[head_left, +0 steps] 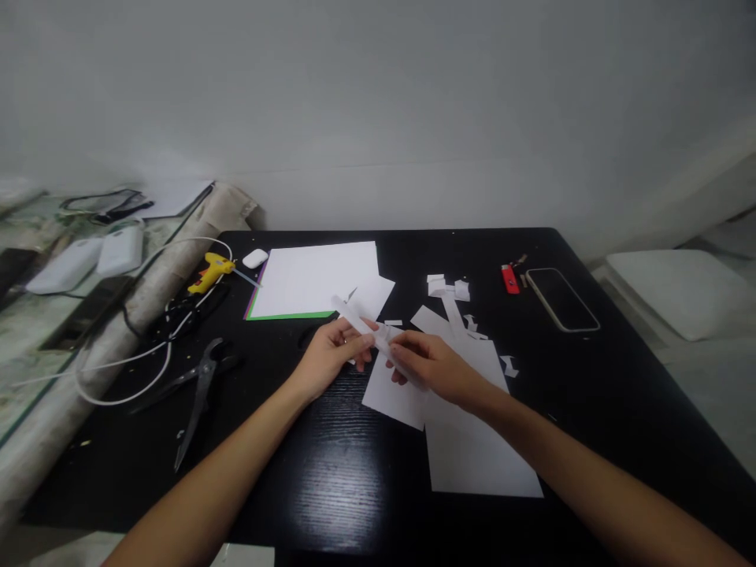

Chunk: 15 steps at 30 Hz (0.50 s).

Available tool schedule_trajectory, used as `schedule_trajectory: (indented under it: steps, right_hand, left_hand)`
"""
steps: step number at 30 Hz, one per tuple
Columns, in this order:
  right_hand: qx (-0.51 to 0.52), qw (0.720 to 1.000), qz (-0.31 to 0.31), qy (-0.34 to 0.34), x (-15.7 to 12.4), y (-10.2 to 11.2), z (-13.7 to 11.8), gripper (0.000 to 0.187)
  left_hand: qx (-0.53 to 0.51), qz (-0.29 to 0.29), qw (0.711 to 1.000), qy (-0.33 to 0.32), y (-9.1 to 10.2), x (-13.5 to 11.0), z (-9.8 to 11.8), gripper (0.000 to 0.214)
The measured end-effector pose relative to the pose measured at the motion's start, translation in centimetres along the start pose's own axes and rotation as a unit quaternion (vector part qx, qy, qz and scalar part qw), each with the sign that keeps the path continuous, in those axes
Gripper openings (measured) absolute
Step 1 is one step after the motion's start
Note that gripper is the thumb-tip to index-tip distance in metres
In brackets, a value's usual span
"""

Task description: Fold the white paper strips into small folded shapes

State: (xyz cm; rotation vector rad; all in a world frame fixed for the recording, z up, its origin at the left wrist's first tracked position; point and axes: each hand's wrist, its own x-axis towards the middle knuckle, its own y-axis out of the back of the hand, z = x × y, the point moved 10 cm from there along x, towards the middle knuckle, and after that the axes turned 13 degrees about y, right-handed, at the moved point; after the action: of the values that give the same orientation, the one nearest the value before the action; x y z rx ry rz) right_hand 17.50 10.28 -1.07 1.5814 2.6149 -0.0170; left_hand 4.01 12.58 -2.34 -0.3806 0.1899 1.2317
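Note:
A narrow strip of white paper (354,315) runs slanted between both hands, above the black table (331,472). My left hand (331,356) pinches it near the middle with curled fingers. My right hand (431,366) is closed on the strip's lower right end, resting over cut white paper sheets (472,441). Small paper scraps (466,315) lie just beyond the right hand.
A stack of white sheets over coloured paper (313,279) lies at the back. A yellow glue gun (209,272), white cable (147,378) and black scissors (198,394) are on the left. A red lighter (509,279) and a phone (561,299) are at the right.

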Motion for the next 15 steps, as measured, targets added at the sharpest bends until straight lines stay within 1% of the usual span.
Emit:
schedule_trajectory:
  steps: [3, 5, 10, 15]
  right_hand:
    - [-0.056, 0.997, 0.017, 0.041, 0.1, 0.3, -0.3, 0.026]
    - [-0.093, 0.994, 0.02, 0.061, 0.2, 0.5, -0.3, 0.024]
    - [-0.116, 0.992, 0.018, 0.049, 0.3, 0.8, 0.3, 0.023]
    - [-0.128, 0.99, 0.029, 0.054, 0.3, 1.1, 0.3, 0.022]
  left_hand:
    - [0.036, 0.022, 0.999, -0.005, -0.2, -0.1, 0.5, 0.029]
    - [0.049, 0.035, 0.998, -0.009, -0.3, -0.2, 0.7, 0.029]
    - [0.072, 0.036, 0.997, -0.011, -0.7, -0.2, 0.5, 0.028]
    - [0.086, 0.05, 0.995, -0.011, -0.5, -0.2, 0.3, 0.029]
